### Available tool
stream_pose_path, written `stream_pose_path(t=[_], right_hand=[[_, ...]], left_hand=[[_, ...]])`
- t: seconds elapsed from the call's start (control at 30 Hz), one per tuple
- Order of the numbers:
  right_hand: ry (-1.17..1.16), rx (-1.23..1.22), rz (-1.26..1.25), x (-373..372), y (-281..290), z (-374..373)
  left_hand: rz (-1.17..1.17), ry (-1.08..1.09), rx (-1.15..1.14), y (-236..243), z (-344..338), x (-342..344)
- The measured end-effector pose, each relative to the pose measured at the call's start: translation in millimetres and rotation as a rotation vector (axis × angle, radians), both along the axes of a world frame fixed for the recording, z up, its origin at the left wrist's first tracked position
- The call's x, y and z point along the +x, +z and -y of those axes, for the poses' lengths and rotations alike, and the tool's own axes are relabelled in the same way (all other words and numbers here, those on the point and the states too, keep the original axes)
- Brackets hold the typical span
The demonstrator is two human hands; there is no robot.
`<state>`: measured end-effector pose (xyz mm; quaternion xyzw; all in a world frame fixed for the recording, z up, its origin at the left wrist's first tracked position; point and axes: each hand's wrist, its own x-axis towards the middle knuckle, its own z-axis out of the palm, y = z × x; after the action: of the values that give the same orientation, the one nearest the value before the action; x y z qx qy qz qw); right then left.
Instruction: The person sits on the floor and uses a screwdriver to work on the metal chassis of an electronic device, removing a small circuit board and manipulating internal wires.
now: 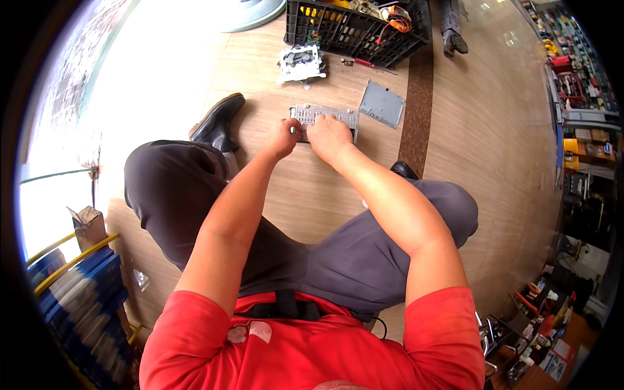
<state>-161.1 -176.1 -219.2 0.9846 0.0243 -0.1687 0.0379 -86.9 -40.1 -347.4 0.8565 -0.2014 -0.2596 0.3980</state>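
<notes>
On the tiled floor between my legs lies a grey, perforated metal casing [312, 112], boxy and open in places. My left hand [283, 139] grips its left end with fingers closed. A small shiny bit shows at those fingertips, too small to name. Curled over the casing's near middle edge is my right hand [330, 136], its thumb and fingertips partly hidden. To the right, apart from the casing, a flat grey metal cover [382, 104] rests on the floor. A white and black disc-drive mechanism [303, 64] sits farther off.
A black plastic crate [357, 32] holding tools and a meter with an orange cable stands at the far side. Near it lies a red-handled tool [364, 63]. My shoe [221, 123] is left of the casing. Crowded shelves [578, 143] line the right; a blue stack [84, 292] stands left.
</notes>
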Motion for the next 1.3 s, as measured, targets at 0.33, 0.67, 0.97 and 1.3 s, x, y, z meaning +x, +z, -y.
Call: stream_pose_path(t=[0.33,0.67,0.97,1.3], right_hand=[[-0.380,0.360,-0.290,-10,-3,10],[-0.386,0.401,-0.253,-13,-7,8],[-0.390,0.432,-0.211,-12,-10,10],[-0.354,0.326,-0.277,-4,-9,6]], left_hand=[[0.064,0.010,-0.002,1,0,-2],[0.062,-0.006,0.016,0,0,-1],[0.060,-0.007,0.022,1,0,0],[0.034,0.003,0.025,10,0,-2]])
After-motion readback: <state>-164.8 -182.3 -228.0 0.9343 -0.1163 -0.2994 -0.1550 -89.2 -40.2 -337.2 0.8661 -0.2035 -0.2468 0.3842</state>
